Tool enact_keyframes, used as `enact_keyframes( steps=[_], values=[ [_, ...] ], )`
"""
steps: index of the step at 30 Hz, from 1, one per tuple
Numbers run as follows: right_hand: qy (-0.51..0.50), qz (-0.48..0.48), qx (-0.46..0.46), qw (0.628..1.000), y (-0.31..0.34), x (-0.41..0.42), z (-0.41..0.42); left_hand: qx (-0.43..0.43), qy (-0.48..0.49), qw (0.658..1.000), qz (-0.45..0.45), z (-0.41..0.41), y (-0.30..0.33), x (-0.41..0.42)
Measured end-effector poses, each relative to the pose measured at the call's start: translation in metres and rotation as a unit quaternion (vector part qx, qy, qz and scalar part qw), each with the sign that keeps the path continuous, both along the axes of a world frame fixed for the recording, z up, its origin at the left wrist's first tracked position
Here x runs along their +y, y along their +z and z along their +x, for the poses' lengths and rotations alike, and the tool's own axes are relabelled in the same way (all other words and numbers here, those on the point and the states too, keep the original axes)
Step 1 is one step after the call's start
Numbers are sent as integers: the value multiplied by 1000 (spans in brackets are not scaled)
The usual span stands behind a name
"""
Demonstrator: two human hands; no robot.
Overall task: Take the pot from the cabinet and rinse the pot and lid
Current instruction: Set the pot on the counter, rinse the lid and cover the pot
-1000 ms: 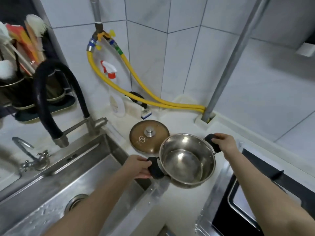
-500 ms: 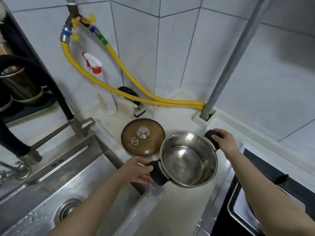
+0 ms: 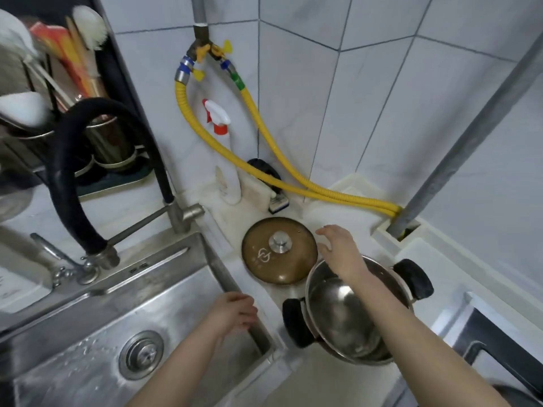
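Observation:
The steel pot [image 3: 346,321] with two black handles stands on the white counter, right of the sink. Its brown lid [image 3: 279,251] with a metal knob lies flat on the counter just behind the pot. My right hand [image 3: 338,248] hovers with fingers spread above the pot's far rim, right beside the lid's edge, holding nothing. My left hand [image 3: 235,311] is empty over the right edge of the sink, a short way left of the pot's near handle.
The steel sink [image 3: 88,342] with its drain fills the lower left. A black hose tap [image 3: 70,177] arches over it. A spray bottle [image 3: 226,160], a brush, yellow hoses [image 3: 264,151] and a grey pipe [image 3: 458,148] stand at the back. A hob [image 3: 499,342] lies right.
Both hands have let go of the pot's handles and the pot now rests on the counter. My right hand moved across towards the lid; my left drew back over the sink edge.

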State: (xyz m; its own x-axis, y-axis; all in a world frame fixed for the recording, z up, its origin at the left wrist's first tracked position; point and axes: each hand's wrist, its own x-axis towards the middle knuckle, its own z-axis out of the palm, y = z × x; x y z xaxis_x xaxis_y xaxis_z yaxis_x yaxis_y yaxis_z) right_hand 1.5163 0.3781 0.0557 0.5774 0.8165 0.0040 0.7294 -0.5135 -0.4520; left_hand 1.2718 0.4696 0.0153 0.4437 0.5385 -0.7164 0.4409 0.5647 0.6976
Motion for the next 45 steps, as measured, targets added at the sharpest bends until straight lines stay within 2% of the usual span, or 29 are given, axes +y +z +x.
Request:
enact_keyframes(
  steps=[3,8,12,18,21,25,26,28,31,36,39,45],
  values=[
    [51,-55,1,997,-13,41,-10,4,37,999,-6,-23,-5,6],
    [77,-154,-40,984,-25,83,-23,23,97,995,2,-60,-9,6],
    [100,-177,-66,977,-35,100,-26,14,148,989,-4,-79,-11,5],
    [117,-130,-43,984,-21,106,-52,-10,188,982,14,-85,2,9],
    [149,-55,-23,987,-8,108,-81,-36,209,976,44,-84,13,17],
    [175,-29,107,978,16,106,-135,-78,241,965,59,-87,32,27],
    [185,-23,114,976,20,105,-147,-104,250,961,50,-90,37,29],
    [211,-18,116,970,20,107,-165,-178,294,939,22,-98,44,35],
    [238,-39,181,953,15,117,-177,-242,362,900,17,-116,49,43],
    [144,-17,281,949,13,162,-158,-235,381,893,53,-139,48,50],
    [89,3,254,963,1,202,-143,-225,388,891,64,-147,48,51],
    [103,-12,183,978,-22,248,-131,-196,386,898,79,-145,57,55]
  ],
)
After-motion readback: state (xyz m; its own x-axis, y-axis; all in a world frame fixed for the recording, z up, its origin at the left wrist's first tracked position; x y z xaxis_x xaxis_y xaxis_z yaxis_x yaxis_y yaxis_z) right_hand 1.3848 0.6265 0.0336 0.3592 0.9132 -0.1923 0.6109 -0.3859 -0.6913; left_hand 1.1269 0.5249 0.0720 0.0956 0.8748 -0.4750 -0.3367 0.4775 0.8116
